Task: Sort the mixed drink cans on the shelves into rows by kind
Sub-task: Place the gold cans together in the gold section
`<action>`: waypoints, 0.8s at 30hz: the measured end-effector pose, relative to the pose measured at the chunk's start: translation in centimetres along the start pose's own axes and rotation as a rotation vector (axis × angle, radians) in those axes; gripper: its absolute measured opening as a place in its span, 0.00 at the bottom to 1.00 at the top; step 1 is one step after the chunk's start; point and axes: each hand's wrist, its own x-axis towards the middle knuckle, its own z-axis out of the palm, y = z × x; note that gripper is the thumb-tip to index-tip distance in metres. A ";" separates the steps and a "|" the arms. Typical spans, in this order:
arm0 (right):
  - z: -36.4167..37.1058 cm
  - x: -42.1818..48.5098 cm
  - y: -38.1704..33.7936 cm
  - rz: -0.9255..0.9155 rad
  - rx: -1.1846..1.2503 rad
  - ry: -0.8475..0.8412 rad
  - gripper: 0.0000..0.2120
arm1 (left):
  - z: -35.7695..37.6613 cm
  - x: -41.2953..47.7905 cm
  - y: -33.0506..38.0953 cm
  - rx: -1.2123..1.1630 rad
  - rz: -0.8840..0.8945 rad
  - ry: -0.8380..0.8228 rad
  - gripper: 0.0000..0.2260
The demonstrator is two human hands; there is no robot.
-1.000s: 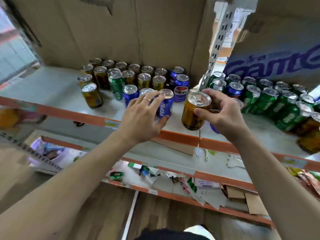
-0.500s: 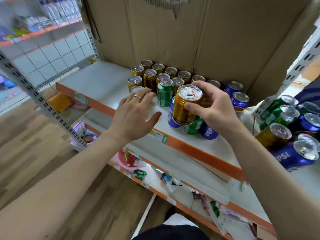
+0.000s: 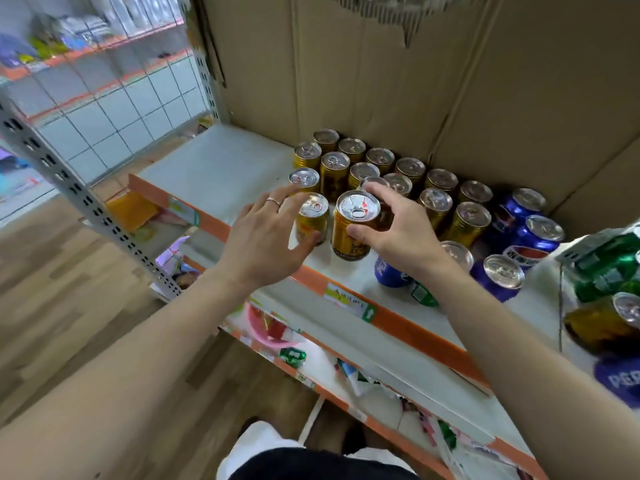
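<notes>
Gold can (image 3: 356, 225) at the shelf (image 3: 221, 174) front, held round its side by the right hand (image 3: 398, 233); left hand (image 3: 263, 237) spread wide, holding nothing, thumb by the neighbouring gold can (image 3: 313, 216). Best set it upright, flush beside that neighbour. Blue cans (image 3: 533, 233) crowd the right; a green can (image 3: 424, 295) lies under the wrist

left hand (image 3: 262, 239): thin ring (image 3: 273, 201) | forearms (image 3: 138, 344): bare | below: black garment (image 3: 311, 464), white fabric (image 3: 251, 441) at edges

Shows roughly seventeen gold cans (image 3: 334, 168) and at least five blue cans (image 3: 540, 233). Shows two or three green cans (image 3: 606, 268), partly hidden.
</notes>
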 end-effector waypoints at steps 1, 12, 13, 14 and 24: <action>0.5 0.2 0.0 0.017 -0.002 0.017 0.37 | 0.2 0.4 -0.7 -0.018 0.011 -0.010 0.27; 7.4 -0.1 -1.7 0.251 -0.014 0.366 0.36 | 2.1 3.0 -7.0 -0.146 0.271 -0.149 0.29; 7.9 -0.1 -1.6 0.272 -0.026 0.379 0.36 | 2.2 3.2 -7.3 -0.161 0.287 -0.162 0.29; 8.4 -0.1 -1.5 0.296 -0.037 0.395 0.36 | 2.3 3.2 -7.6 -0.174 0.305 -0.168 0.29; 12.4 -0.6 0.5 0.408 -0.119 0.534 0.33 | 3.0 2.2 -8.8 -0.210 0.402 -0.202 0.30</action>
